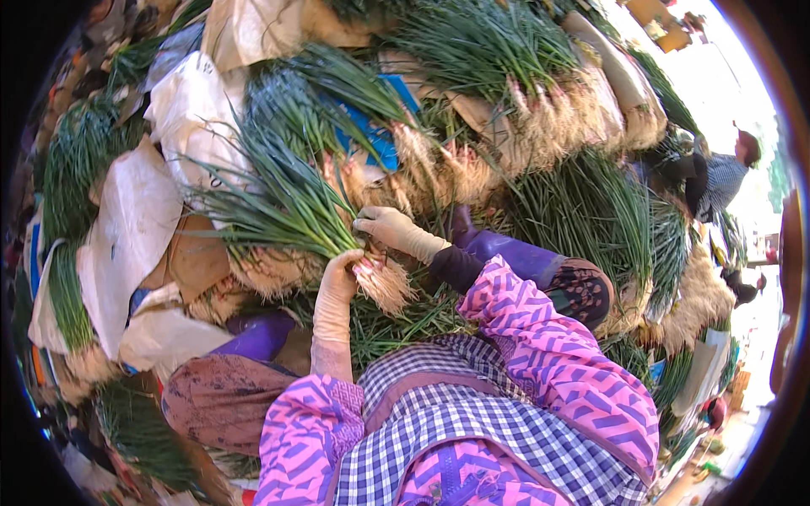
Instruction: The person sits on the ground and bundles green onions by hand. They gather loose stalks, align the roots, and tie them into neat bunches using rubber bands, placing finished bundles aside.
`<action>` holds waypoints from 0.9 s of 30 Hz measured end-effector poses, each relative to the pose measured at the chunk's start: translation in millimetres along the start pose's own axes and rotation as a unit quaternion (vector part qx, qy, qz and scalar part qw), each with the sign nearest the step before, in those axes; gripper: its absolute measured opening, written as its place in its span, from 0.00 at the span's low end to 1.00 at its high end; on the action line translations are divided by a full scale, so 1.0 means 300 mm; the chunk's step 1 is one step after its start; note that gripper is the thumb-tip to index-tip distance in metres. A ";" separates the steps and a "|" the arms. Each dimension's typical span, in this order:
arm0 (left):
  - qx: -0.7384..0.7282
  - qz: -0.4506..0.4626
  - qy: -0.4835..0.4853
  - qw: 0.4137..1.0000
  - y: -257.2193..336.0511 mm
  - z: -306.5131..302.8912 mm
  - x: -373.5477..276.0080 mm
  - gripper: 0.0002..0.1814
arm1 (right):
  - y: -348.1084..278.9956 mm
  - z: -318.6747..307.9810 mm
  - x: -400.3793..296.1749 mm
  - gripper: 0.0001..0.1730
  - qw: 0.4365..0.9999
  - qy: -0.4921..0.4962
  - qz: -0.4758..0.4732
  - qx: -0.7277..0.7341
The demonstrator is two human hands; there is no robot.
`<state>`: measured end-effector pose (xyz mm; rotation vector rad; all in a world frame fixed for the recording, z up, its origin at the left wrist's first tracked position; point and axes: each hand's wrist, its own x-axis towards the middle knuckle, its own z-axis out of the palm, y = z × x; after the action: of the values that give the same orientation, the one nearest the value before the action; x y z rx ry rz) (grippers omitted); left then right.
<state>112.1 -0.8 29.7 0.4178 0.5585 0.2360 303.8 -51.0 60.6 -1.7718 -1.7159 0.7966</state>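
Note:
A bunch of green allium plants (304, 209) with long leaves and pale stringy roots lies across in front of me. My left hand (342, 272), in a cream rubber glove, is closed round its stems just above the roots. My right hand (386, 229), gloved alike, touches the upper side of the same stems with bent fingers; whether it grips any of them I cannot tell. The bunch's roots (386, 284) hang between the hands, pointing to the lower right. Loose green leaves (398, 326) lie beneath.
Root-ended bunches (481, 50) are heaped ahead, with more bunches (582, 209) at the right. White sacks (196, 126) and a blue printed sheet (367, 133) lie among them. My purple boots (506, 253) stand at either side. Another person (721, 180) is at the far right.

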 end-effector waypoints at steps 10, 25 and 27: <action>0.082 0.138 -0.053 0.986 0.217 0.149 -0.109 0.16 | 0.141 -1.164 -0.112 0.23 0.881 0.310 0.316 -0.169; -0.044 0.118 -0.025 0.992 0.113 0.164 -0.051 0.22 | 0.266 -0.312 -0.077 0.19 0.941 0.240 0.230 -0.064; -0.065 0.096 0.004 0.993 0.073 0.132 -0.036 0.17 | 0.124 -0.200 -0.083 0.16 0.960 0.232 0.150 -0.055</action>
<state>123.1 2.5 74.9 0.3448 0.5087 0.4569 372.7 -76.3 75.2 -2.1213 -1.2203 0.3583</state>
